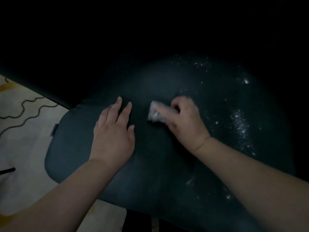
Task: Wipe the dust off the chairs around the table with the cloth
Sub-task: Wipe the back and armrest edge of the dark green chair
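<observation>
On dark chair seat (75,148), mid-wipe.
Right hand (185,121) clutching crumpled cloth (153,113); left hand (113,133) flat, fingers spread; white dust (240,124) seemingly left at right.

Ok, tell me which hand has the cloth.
The right hand grips the crumpled white cloth; the left hand lies flat, fingers spread, on the dark chair seat.

A pale rug (20,131) with dark wavy lines and yellow patches lies at the left. A thin black bar (7,170) crosses its left edge.
</observation>
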A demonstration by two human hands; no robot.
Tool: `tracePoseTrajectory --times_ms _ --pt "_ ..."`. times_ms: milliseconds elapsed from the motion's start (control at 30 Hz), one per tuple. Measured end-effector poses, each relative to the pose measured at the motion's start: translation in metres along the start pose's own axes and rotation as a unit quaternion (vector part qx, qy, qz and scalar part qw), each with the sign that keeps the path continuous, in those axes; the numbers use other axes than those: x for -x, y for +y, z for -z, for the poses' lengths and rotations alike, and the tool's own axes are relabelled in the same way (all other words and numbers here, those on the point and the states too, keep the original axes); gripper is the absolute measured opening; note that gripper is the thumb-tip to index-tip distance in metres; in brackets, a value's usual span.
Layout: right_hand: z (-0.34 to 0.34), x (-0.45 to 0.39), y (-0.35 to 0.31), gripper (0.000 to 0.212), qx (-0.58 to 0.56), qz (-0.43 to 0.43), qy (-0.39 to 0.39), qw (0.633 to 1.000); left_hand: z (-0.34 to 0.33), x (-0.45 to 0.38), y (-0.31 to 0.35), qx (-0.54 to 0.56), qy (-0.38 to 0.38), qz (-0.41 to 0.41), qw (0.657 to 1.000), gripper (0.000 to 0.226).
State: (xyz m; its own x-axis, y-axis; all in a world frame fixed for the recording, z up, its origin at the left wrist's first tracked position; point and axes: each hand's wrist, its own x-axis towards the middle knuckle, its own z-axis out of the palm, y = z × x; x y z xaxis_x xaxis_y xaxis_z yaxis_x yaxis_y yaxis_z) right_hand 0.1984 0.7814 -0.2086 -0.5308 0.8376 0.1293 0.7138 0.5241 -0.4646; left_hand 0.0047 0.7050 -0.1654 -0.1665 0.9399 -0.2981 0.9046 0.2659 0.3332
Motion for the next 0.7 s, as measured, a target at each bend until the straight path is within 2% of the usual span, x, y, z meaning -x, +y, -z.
tracePoseTrajectory --times_ms 67,133,200,267,333,400,467,567,600,700 --pt "0.006 -0.024 0.021 0.031 0.06 -0.069 0.076 0.993 0.0 0.0 -0.002 -0.004 -0.002 -0.002 1.0 0.058" --pt "0.01 -0.035 0.019 0.034 0.028 -0.141 0.089 0.986 0.0 0.0 -0.004 0.0 0.0 -0.001 1.0 0.058" --pt "0.01 -0.038 0.003 0.05 -0.002 -0.144 0.113 0.983 0.001 0.0 -0.005 0.009 0.004 0.007 1.0 0.057" --pt "0.002 -0.039 -0.018 0.055 -0.005 -0.077 0.094 0.993 0.003 -0.002 -0.005 0.012 0.006 0.014 1.0 0.056" --pt "-0.006 -0.044 -0.027 0.048 0.003 -0.014 0.06 0.998 0.003 -0.003 -0.005 0.013 0.005 0.015 1.0 0.057" --pt "-0.007 -0.052 -0.022 0.044 -0.002 -0.02 0.05 0.999 0.003 -0.004 -0.004 0.014 0.003 0.016 1.0 0.057" --pt "-0.005 -0.056 -0.01 0.044 -0.005 -0.073 0.07 0.995 0.003 -0.004 -0.003 0.014 0.002 0.018 1.0 0.057" --pt "0.0 -0.063 -0.002 0.042 -0.013 -0.21 0.121 0.97 0.004 -0.006 -0.002 0.015 0.004 0.014 1.0 0.057" --pt "0.001 -0.066 -0.005 0.042 -0.002 -0.218 0.13 0.967 0.005 -0.008 -0.002 0.015 0.006 0.013 1.0 0.057" --pt "-0.003 -0.075 -0.023 0.041 0.005 -0.097 0.099 0.99 0.006 -0.015 0.001 0.016 0.002 0.015 1.0 0.058"
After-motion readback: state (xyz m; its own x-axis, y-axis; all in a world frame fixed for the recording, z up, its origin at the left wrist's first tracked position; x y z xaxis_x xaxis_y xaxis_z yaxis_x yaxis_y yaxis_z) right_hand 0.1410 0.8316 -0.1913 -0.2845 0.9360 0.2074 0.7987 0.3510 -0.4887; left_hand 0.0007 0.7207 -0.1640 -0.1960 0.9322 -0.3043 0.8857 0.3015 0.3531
